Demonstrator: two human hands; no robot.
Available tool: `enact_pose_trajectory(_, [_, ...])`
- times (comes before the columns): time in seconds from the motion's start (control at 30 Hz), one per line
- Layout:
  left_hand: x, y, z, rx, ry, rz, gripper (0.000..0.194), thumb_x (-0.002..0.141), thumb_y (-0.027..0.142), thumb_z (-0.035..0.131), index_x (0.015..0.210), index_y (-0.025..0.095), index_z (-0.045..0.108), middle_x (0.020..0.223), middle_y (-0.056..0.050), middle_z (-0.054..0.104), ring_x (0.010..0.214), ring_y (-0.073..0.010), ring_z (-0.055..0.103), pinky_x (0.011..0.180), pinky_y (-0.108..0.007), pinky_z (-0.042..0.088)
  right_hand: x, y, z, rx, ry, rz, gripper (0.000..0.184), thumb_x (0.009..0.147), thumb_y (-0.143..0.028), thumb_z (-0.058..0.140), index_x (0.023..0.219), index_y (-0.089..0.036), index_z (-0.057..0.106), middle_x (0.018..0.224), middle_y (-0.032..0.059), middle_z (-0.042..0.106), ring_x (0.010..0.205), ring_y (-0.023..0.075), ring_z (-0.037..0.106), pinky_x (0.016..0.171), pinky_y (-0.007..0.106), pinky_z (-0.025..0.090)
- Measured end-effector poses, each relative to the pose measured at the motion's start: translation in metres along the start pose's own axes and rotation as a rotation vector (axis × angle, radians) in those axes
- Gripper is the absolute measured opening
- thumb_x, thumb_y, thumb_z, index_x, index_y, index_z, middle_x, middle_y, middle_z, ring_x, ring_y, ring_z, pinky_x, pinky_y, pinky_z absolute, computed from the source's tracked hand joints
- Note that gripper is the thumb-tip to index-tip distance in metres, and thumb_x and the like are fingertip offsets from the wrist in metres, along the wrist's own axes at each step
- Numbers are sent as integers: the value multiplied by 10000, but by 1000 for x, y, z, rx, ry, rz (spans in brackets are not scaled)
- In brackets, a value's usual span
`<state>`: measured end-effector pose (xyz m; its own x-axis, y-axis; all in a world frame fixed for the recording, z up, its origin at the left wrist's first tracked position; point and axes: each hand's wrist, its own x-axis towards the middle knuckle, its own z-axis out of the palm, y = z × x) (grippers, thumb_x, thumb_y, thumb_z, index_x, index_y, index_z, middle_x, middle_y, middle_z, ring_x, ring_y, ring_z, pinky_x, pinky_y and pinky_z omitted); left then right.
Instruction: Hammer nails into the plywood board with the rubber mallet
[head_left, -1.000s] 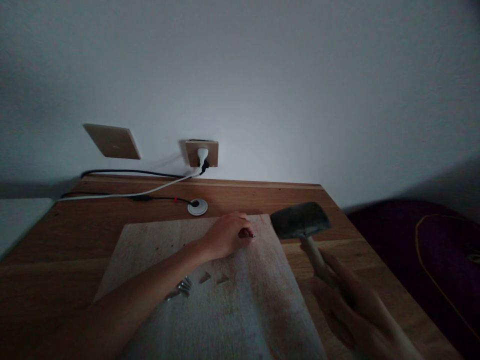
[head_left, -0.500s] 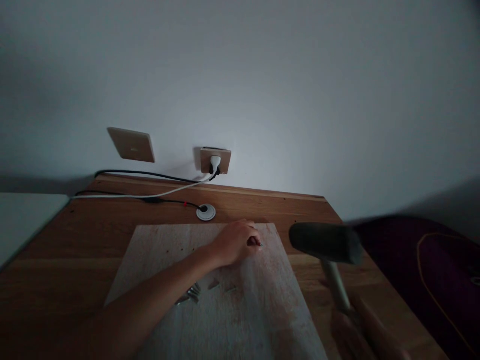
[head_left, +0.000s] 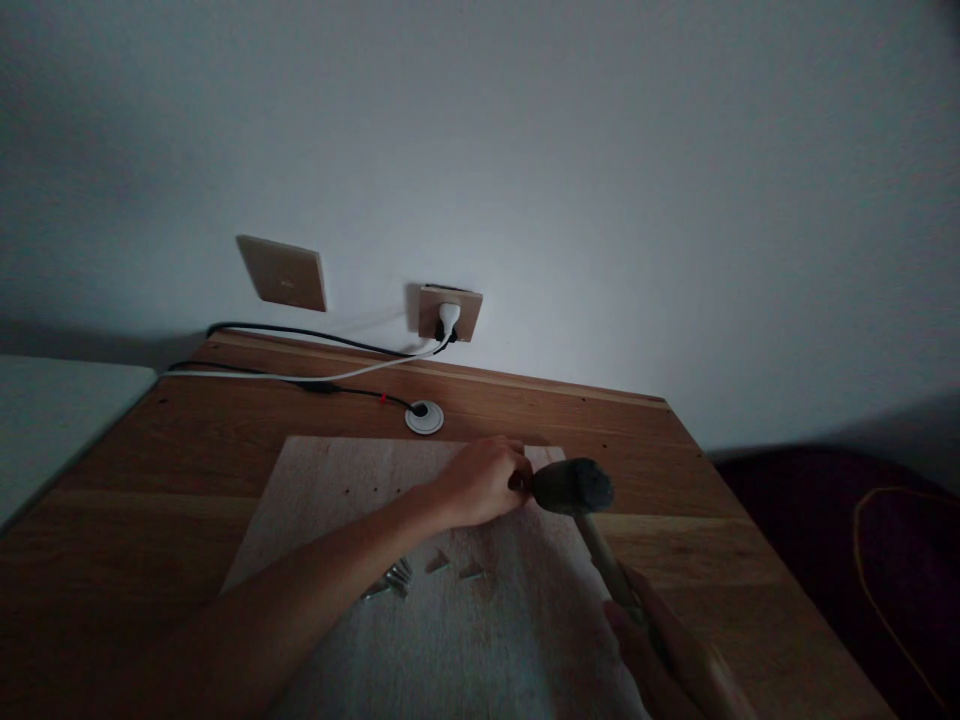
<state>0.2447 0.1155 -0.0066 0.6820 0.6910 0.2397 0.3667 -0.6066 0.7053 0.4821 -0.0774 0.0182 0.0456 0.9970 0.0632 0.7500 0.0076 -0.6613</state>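
Observation:
My right hand (head_left: 664, 640) is closed around the pale handle of a mallet (head_left: 570, 487) with a thick dark head. That head is over the far right part of a whitish wooden board (head_left: 457, 640), right beside my left hand (head_left: 491, 480). The fingers of my left hand are pinched together low on the board; what sits between them is hidden by the mallet head. Nearer me, a small heap of metal pieces (head_left: 399, 575) lies on the board by my left forearm. Two more small pieces (head_left: 472, 571) lie apart from the heap.
Under the board is a brown wooden desk (head_left: 675, 540). Black and white cables (head_left: 322, 378) cross its back edge to a wall socket (head_left: 466, 312). A round cable grommet (head_left: 425, 418) lies behind the board. Dark purple fabric (head_left: 795, 500) is at the right.
The mallet has swung left and its head is now against or just beside my left hand's fingertips. My left hand keeps its pinch on the board. The view has shifted slightly.

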Motion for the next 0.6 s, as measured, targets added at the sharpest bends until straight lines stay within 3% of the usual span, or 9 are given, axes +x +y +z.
enact_pose_trajectory(0.17, [1,0,1,10,8,-37,126,820,81,742,834,186,810,857,-57,752,855,-229,707,704,-300,461,-2,5,2,-36,85,-5,377,1009,-452,701,1347,-300,766,1254,72,844,1162,307,804,926,347,672])
enact_pose_trajectory(0.33, [1,0,2,-35,32,-74,155,805,50,765,812,199,810,849,-40,750,842,-213,702,712,-285,466,0,8,2,-18,24,42,440,1016,-493,668,1413,-309,715,1273,69,837,1168,312,798,924,330,669])
enact_pose_trajectory(0.47, [2,-1,3,-131,42,-65,124,797,75,831,791,195,799,839,-23,758,815,-190,702,722,-277,470,-1,2,-9,-12,-17,108,511,1016,-560,611,1464,-326,684,954,81,888,831,357,867,663,354,719])
enact_pose_trajectory(0.6, [2,0,3,-154,33,-69,125,804,67,821,796,191,803,816,-15,763,805,-190,707,715,-280,465,-4,-8,-16,-23,-55,120,606,949,-698,578,1468,-397,661,744,56,845,630,396,826,551,434,702])
